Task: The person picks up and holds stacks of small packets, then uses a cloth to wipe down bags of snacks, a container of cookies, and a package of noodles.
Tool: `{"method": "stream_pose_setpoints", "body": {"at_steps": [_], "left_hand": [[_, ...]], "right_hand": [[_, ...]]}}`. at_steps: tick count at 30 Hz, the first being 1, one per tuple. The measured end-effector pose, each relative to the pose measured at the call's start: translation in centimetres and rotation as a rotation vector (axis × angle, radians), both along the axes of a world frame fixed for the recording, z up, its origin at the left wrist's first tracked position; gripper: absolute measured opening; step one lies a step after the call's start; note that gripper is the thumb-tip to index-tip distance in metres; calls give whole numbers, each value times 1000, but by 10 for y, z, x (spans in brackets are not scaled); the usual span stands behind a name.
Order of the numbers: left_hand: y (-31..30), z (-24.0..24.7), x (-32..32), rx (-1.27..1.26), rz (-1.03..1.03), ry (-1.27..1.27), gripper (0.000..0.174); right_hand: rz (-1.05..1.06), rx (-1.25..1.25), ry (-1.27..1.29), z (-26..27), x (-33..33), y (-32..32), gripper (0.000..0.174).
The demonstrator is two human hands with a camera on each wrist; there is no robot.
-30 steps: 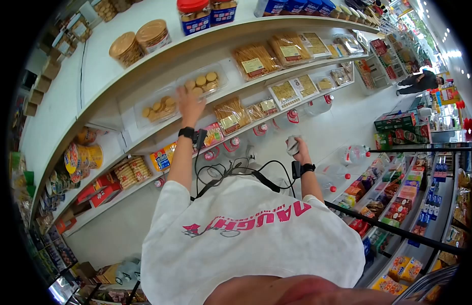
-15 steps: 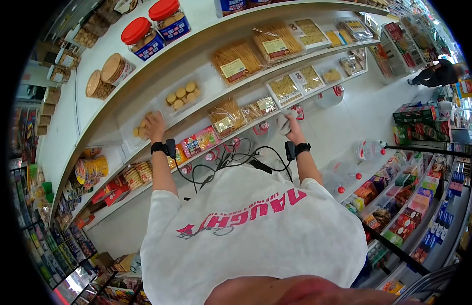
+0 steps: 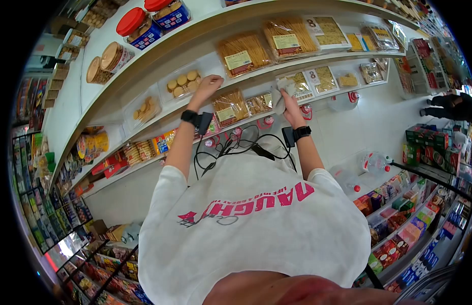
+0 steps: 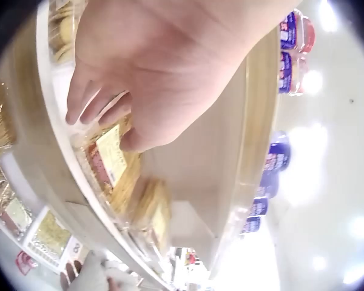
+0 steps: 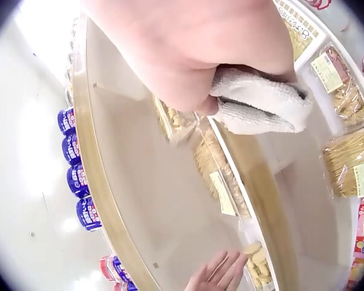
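My right hand (image 3: 291,109) grips a folded pale grey cloth (image 5: 261,100) between thumb and fingers, in front of the lower shelf. My left hand (image 3: 208,87) is at the upper shelf's front edge with its fingers loosely extended and nothing in them. Beside it lies a clear tray of round cookies (image 3: 180,84), and to its other side a pack of thin stick snacks (image 3: 243,55) with a pale label. In the left wrist view the left hand's fingers overlap that pack. A second cookie tray (image 3: 144,109) sits farther left on the same shelf.
Below, the lower shelf bears more stick snacks (image 3: 228,108) and white-framed packs (image 3: 322,80). Red-lidded jars (image 3: 137,28) stand on the counter top above. Large water bottles (image 3: 375,162) are on the floor at right, and black cables (image 3: 231,147) hang before the shirt. Another person (image 3: 451,108) is far right.
My left hand went left from one cookie tray to the other, then came back right to the shelf edge. The right hand has risen toward the lower shelf with the cloth.
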State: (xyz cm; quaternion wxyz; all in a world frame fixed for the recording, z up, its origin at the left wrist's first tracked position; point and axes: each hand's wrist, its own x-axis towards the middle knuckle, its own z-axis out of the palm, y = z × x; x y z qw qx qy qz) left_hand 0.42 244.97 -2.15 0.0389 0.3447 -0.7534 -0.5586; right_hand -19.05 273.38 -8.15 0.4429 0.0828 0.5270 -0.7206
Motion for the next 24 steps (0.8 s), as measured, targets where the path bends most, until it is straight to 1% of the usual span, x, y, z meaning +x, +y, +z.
{"method": "stream_pose_setpoints", "body": {"at_steps": [1,2,4,7,8,11,14,17,20,23,24], "left_hand": [[4,-8,-9,-102,-20,-65,57],[8,-17,-15,-72,68,-58,61],[15,-26,-26,-14,240,-43,68],[10,-45,-38,201,335,94,67],[9,-51,-44,272,372,142,53],[-10,-69,-49,402,285,141,37],[-5,-54,-58,520,459,148,26],[-7,-47,-69,534,482,80,26],[-26,-69,-71,495,412,-15,24],[-31,-69,-69,520,387,32,24],[-28,-66,-71,559,436,85,24]], "right_hand": [[-23,-20,-2,3,2,-6,39],[-49,-38,-4,6,3,-9,40],[11,-44,-45,11,1,-10,39],[57,-79,-96,13,-2,-7,38],[63,-96,-112,13,-4,-4,38],[73,-107,-114,10,-9,7,34],[59,-86,-76,2,-12,13,32],[33,-65,-118,-10,-14,18,31],[53,-65,-127,-14,-12,22,38],[45,-52,-100,-8,-9,23,31],[36,-52,-97,-9,-9,24,31]]}}
